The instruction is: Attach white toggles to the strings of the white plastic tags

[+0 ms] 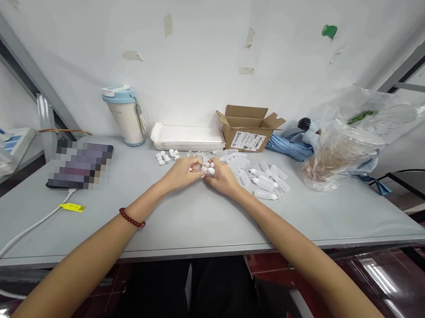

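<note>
Both hands meet above the middle of the table. My right hand (221,176) is closed around several small white rounded pieces (208,167), with thin white cord-like bits showing among them. Its fingers partly cover these pieces. Beside it, my left hand (183,172) is closed in a pinch at the same cluster; what sits between its fingertips is too small to name. Left of the hands lies a small pile of white plastic pieces (166,157). To their right, several translucent white tube-shaped pieces (265,184) are spread out.
Behind the hands stand a stack of white trays (188,137) and an open cardboard box (247,132). A tumbler (126,119) and a cabled phone (80,168) are at left. Blue cloth (292,146) and a plastic bag with a cup (337,152) occupy the right.
</note>
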A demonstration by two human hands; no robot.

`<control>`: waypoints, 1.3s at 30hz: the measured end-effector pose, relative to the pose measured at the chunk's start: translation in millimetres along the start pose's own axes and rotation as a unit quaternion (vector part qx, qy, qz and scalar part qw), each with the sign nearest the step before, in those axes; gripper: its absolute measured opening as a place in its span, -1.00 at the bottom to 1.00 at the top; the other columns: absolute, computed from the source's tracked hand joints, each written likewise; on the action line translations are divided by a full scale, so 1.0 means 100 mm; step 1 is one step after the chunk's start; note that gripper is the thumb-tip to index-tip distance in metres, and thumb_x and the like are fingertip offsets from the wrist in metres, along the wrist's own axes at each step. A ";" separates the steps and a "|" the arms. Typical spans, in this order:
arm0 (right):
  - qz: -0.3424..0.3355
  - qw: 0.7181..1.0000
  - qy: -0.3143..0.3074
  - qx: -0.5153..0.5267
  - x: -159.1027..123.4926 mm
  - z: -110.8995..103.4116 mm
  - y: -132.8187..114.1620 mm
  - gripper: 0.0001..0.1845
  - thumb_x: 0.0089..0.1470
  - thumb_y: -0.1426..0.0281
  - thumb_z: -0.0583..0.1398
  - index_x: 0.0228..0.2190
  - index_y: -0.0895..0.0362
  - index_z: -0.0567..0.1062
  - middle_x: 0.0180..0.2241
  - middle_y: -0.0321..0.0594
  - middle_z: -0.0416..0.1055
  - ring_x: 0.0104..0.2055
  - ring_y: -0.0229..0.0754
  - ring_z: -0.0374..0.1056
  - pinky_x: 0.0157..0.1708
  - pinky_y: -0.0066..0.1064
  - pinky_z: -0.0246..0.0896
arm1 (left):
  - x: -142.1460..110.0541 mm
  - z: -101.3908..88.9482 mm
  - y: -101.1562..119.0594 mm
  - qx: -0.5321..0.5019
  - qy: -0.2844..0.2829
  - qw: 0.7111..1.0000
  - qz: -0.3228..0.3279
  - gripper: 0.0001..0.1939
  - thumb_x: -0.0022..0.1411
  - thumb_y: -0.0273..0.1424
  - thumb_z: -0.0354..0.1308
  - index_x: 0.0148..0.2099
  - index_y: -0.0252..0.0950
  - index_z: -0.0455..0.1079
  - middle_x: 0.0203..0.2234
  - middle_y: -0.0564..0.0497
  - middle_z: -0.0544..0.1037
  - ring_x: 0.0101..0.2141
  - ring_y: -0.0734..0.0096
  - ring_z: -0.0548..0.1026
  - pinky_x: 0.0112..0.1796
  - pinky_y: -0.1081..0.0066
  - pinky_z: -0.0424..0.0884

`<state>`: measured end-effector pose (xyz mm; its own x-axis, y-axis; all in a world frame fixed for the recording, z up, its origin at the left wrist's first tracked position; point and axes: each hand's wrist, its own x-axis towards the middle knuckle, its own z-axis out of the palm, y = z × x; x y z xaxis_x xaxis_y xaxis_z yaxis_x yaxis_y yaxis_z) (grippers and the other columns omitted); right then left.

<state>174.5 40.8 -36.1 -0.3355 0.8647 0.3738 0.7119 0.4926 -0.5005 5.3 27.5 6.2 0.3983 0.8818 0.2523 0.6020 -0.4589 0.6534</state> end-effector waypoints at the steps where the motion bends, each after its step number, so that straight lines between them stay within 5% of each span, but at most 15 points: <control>1: 0.000 1.000 0.000 0.001 0.00 0.00 0.00 -0.62 -0.10 0.37 0.16 -0.17 0.16 0.28 -0.33 -0.15 0.44 -0.33 -0.08 0.35 -0.37 -0.38 0.15 | 0.00 0.00 0.00 -0.008 -0.006 1.000 0.000 -0.82 0.01 -0.29 0.09 -0.41 -0.32 0.35 -0.67 0.17 0.20 -0.55 0.50 0.17 -0.46 0.47 0.08; 11: -0.041 0.999 -0.015 -0.002 0.03 -0.03 0.01 -0.66 -0.11 0.41 0.16 -0.21 0.15 0.27 -0.32 -0.15 0.43 -0.33 -0.09 0.34 -0.38 -0.39 0.13 | 0.02 0.00 -0.03 -0.021 -0.028 0.999 0.014 -0.73 0.06 -0.26 0.05 -0.57 -0.31 0.17 -0.65 0.15 0.19 -0.54 0.52 0.16 -0.49 0.47 0.05; 17: -0.033 0.999 -0.013 -0.010 0.01 -0.04 -0.01 -0.62 -0.15 0.44 0.16 -0.20 0.14 0.26 -0.28 -0.14 0.42 -0.30 -0.09 0.34 -0.35 -0.38 0.13 | 0.01 -0.02 -0.04 -0.006 -0.047 0.998 -0.048 -0.61 0.13 -0.24 -0.07 -0.63 -0.33 0.31 -0.75 0.13 0.18 -0.65 0.54 0.11 -0.55 0.45 0.01; 21: -0.025 1.000 -0.013 -0.004 0.01 -0.04 0.01 -0.63 -0.12 0.40 0.16 -0.20 0.15 0.27 -0.36 -0.18 0.42 -0.36 -0.10 0.32 -0.40 -0.40 0.10 | 0.00 -0.10 -0.02 0.009 -0.002 1.000 -0.020 -0.72 0.06 -0.20 0.07 -0.43 -0.33 0.41 -0.72 0.16 0.20 -0.62 0.52 0.15 -0.53 0.47 0.03; 25: -0.015 1.000 -0.014 -0.003 0.01 -0.04 0.01 -0.64 -0.12 0.39 0.15 -0.20 0.16 0.28 -0.39 -0.19 0.42 -0.39 -0.11 0.31 -0.43 -0.41 0.08 | 0.00 -0.11 0.00 0.002 -0.018 1.000 -0.006 -0.69 0.00 -0.22 0.15 -0.24 -0.31 0.43 -0.70 0.18 0.20 -0.60 0.50 0.17 -0.53 0.49 0.05; 29: -0.021 1.000 -0.013 -0.003 0.00 -0.05 -0.01 -0.65 -0.10 0.38 0.15 -0.20 0.16 0.29 -0.35 -0.17 0.43 -0.37 -0.11 0.32 -0.41 -0.41 0.09 | -0.01 -0.04 0.01 0.002 -0.021 1.000 0.011 -0.77 0.04 -0.24 0.09 -0.41 -0.32 0.39 -0.66 0.14 0.24 -0.55 0.50 0.18 -0.50 0.48 0.06; 33: -0.026 1.000 -0.011 -0.008 -0.01 -0.05 -0.01 -0.63 -0.11 0.41 0.14 -0.18 0.15 0.28 -0.31 -0.17 0.44 -0.33 -0.10 0.34 -0.38 -0.40 0.11 | 0.00 -0.03 -0.01 0.001 -0.025 1.000 -0.017 -0.62 0.12 -0.19 -0.01 -0.63 -0.32 0.23 -0.72 0.15 0.09 -0.60 0.54 0.07 -0.54 0.46 -0.04; 39: -0.021 1.000 -0.009 -0.017 -0.01 -0.05 -0.01 -0.64 -0.10 0.39 0.15 -0.19 0.14 0.29 -0.34 -0.17 0.44 -0.34 -0.08 0.34 -0.41 -0.40 0.11 | -0.01 -0.10 0.00 -0.007 -0.016 0.999 -0.039 -0.71 -0.03 -0.22 0.19 -0.28 -0.31 0.42 -0.72 0.21 0.14 -0.63 0.54 0.09 -0.55 0.48 -0.01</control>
<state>177.2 39.3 -32.5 -0.3768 0.8452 0.3789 0.7174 0.5251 -0.4579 -2.0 27.9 13.7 0.3719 0.9111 0.1776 0.6225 -0.3867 0.6804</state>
